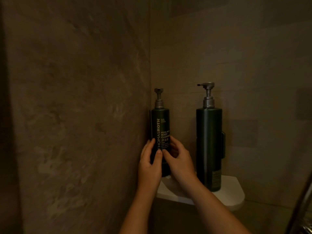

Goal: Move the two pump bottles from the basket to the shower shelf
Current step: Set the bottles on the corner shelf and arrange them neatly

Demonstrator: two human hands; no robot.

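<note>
Two dark green pump bottles with grey pump heads stand upright on a white corner shower shelf (231, 195). The left bottle (160, 125) carries white lettering and sits tight in the wall corner. My left hand (149, 163) and my right hand (179, 159) both wrap around its lower half, thumbs at the front. The right bottle (209, 146) stands free near the shelf's outer side, its spout pointing left, with no hand on it. The basket is out of sight.
Brown stone-look walls meet in a corner behind the bottles. A metal rail or hose (302, 203) slants across the lower right edge. The room is dim.
</note>
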